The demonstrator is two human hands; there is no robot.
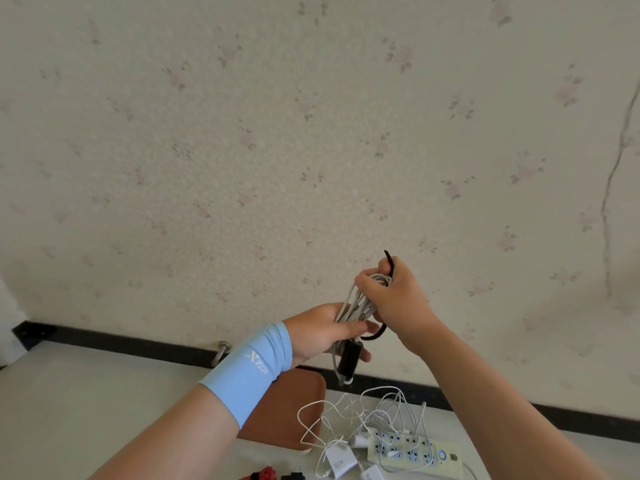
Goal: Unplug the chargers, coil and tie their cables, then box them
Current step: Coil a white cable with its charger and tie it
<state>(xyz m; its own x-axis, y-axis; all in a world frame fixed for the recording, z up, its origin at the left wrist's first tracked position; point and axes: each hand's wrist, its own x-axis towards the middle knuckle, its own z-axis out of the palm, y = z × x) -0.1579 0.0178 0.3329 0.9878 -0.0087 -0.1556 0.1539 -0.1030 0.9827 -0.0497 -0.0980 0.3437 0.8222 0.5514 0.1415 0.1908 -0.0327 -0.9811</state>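
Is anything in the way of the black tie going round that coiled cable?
Nothing visible. The right hand pinches the black tie at the top of the coiled cable; the left hand grips it lower down.

left hand (318, 336) raised, gripping cable coil (353, 304) | right hand (398, 299) above, pinching black tie (388, 261)

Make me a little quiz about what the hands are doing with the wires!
1. True or false: the left hand holds the coiled white cable.
2. What colour is the tie that the right hand pinches? A red, B black, C green.
3. What black thing hangs at the bottom of the coil?
Key: 1 true; 2 B; 3 the charger.
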